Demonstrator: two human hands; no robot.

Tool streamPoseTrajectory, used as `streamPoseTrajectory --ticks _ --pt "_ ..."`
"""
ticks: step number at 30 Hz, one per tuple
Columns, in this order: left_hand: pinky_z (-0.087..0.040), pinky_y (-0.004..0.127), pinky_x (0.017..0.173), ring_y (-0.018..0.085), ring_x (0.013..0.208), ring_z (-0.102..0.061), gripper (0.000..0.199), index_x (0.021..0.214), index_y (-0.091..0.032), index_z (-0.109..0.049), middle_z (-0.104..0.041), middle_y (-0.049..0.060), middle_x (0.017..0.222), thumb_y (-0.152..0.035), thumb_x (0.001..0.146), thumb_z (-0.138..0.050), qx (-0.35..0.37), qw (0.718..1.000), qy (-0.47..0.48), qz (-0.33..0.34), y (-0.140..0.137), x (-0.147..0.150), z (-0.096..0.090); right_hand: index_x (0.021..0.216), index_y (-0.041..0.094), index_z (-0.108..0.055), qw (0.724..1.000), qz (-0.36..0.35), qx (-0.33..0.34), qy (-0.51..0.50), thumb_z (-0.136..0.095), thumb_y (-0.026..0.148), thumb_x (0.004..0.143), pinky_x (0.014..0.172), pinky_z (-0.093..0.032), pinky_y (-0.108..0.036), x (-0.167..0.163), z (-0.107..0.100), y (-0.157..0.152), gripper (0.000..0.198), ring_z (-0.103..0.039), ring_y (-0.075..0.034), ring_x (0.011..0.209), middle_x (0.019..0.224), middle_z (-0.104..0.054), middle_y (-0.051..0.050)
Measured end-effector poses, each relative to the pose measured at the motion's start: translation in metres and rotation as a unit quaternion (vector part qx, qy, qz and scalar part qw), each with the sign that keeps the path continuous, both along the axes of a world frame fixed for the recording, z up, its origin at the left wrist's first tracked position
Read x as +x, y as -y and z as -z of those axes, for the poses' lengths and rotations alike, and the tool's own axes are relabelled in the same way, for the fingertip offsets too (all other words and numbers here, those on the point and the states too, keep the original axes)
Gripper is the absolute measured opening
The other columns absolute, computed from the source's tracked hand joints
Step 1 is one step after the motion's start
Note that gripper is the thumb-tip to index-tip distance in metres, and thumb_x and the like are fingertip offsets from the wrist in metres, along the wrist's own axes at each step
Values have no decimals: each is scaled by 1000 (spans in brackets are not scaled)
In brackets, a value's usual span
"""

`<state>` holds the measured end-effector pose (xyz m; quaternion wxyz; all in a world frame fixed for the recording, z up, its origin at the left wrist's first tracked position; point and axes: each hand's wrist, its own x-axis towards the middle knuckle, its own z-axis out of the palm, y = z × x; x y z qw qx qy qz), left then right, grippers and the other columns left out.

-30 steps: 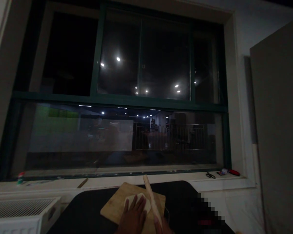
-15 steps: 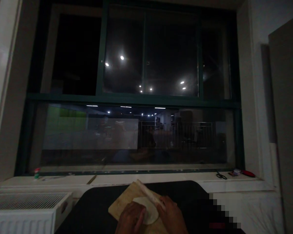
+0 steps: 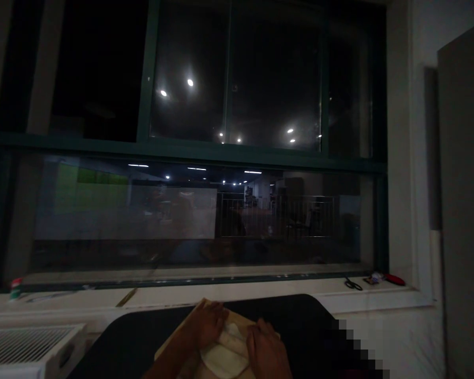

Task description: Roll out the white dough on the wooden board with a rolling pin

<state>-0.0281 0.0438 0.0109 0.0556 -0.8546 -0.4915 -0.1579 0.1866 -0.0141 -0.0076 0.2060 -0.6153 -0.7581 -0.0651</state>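
Note:
At the bottom centre a wooden cutting board (image 3: 169, 345) lies on a dark table (image 3: 134, 342). A flat pale disc of dough (image 3: 223, 360) rests on the board. A light rolling pin (image 3: 235, 337) lies across the dough. My left hand (image 3: 209, 323) presses on the pin's left end, fingers curled over it. My right hand (image 3: 266, 352) covers the pin's right end. Most of the board is hidden under my hands and the dough.
A wide dark window (image 3: 189, 158) fills the view. On the white sill (image 3: 181, 300) lie scissors (image 3: 352, 285), a red object (image 3: 393, 279) and a small red-capped jar (image 3: 15, 288). A white radiator (image 3: 23, 347) stands at lower left. A grey panel (image 3: 464, 210) rises on the right.
Before, my left hand lay flat on the dough and the right held the pin upright. Now the pin lies across the dough with both hands on it.

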Motion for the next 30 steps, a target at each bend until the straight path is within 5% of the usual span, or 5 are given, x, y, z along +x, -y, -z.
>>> streamPoseTrajectory --ticks 3,10,17,23,30 --pt "-38 56 116 29 134 -56 45 135 -25 -63 -63 9 142 -29 99 -35 -18 999 -21 -23 -7 2 2 105 21 -74 999 -8 19 24 -32 19 100 96 -49 -39 2 -8 -14 42 -64 -27 112 118 -70 -12" --pt "-51 44 103 27 121 -66 50 124 -16 -68 -70 15 132 -26 100 -26 -2 993 12 -117 3 7 12 105 18 -74 998 -41 45 32 -34 22 99 93 -47 -44 6 -8 -40 41 -63 -29 108 112 -71 -12" --pt "-37 53 118 29 137 -52 48 141 -21 -57 -60 9 147 -30 100 -34 11 991 49 -122 41 5 9 131 12 -64 999 -41 25 -12 -26 23 104 103 -46 -37 2 0 -10 49 -64 -24 119 128 -69 -14" --pt "-35 52 121 26 142 -46 52 147 -25 -50 -52 4 153 -42 105 -27 15 994 71 -79 65 -8 16 144 9 -53 999 -40 -26 -19 -31 26 102 118 -34 -38 0 3 19 50 -45 -25 141 151 -50 -14" --pt "-33 54 122 25 143 -46 47 142 -38 -54 -54 -2 151 -55 103 -33 1 991 129 -35 84 -26 28 129 21 -68 988 -84 -24 -123 -46 32 98 110 -42 -31 9 7 40 40 -59 -21 127 135 -67 -6"
